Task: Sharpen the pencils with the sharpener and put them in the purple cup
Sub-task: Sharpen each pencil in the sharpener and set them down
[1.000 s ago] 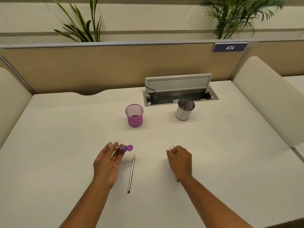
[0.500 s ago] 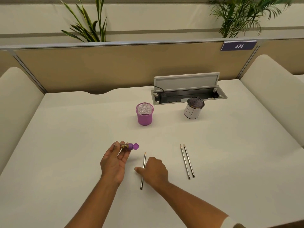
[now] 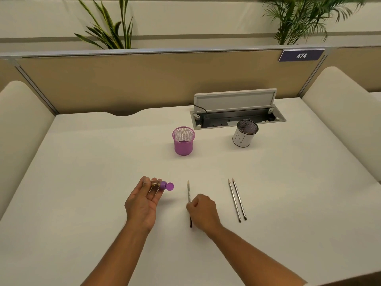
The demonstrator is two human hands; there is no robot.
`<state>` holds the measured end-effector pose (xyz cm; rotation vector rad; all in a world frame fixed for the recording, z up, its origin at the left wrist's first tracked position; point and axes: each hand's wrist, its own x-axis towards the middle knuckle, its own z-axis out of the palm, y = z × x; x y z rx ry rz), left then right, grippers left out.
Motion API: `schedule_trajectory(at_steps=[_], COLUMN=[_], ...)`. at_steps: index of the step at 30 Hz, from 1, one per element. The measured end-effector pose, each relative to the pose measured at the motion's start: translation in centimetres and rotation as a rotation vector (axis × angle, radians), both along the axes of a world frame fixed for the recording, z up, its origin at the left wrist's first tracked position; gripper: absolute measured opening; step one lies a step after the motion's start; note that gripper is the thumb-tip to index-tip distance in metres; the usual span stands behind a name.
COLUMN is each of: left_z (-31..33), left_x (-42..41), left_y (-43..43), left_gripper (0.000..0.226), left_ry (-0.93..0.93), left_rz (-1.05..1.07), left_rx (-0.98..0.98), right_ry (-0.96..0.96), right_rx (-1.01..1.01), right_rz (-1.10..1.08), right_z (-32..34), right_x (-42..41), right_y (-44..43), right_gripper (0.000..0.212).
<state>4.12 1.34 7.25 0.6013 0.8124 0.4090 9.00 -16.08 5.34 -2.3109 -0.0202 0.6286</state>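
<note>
**Left hand** (image 3: 142, 205): near left, palm up, fingers loosely curled around the small clear-barrelled sharpener with a purple cap (image 3: 159, 185). Cap end points right.

**Right hand** (image 3: 203, 211): near centre, fingers curled tight, pinching the slim grey wooden pencil (image 3: 188, 190) about mid-shaft.

**Pencil in hand:** long axis runs near to far, with the tip pointing far and the dark end nearest me. I cannot tell whether it is clear of the white desk (image 3: 92, 162).

**Two spare grey pencils** (image 3: 237, 200): right of the hand, side by side, tips far.

**Purple mesh cup** (image 3: 183, 141): far centre, upright.

**Handling note:** I would lift the pencil, swing its tip left onto the sharpener's axis, and keep the sharpener steady before pushing in.
</note>
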Motion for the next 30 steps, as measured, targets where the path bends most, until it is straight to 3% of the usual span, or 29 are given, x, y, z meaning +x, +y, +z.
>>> schedule_trajectory(at_steps=[6,10,18,30], left_z=[1.1,1.6,1.8,2.9], left_x=[0.5,1.2,2.0,2.5], left_y=[-1.5,-2.6,-5.0,-7.6], left_gripper=[0.019,0.027,0.034,0.017], left_ry=[0.012,0.003,-0.012,0.018], left_rz=[-0.043,-0.043,-0.061,-0.113], left_rx=[-0.005,-0.015,0.006,0.097], right_ry=[-0.081,-0.185,-0.132,-0.331], right_rx=[0.306,0.266,0.207,0.131], right_rz=[-0.055,0.058,0.164,0.301], right_z=[4.2,6.2,7.3,7.8], right_x=[0.3,0.4,0.5,1.6], right_y=[-4.4,-6.1,-7.9,-10.8], right_gripper=[0.011,0.009,0.005,0.005])
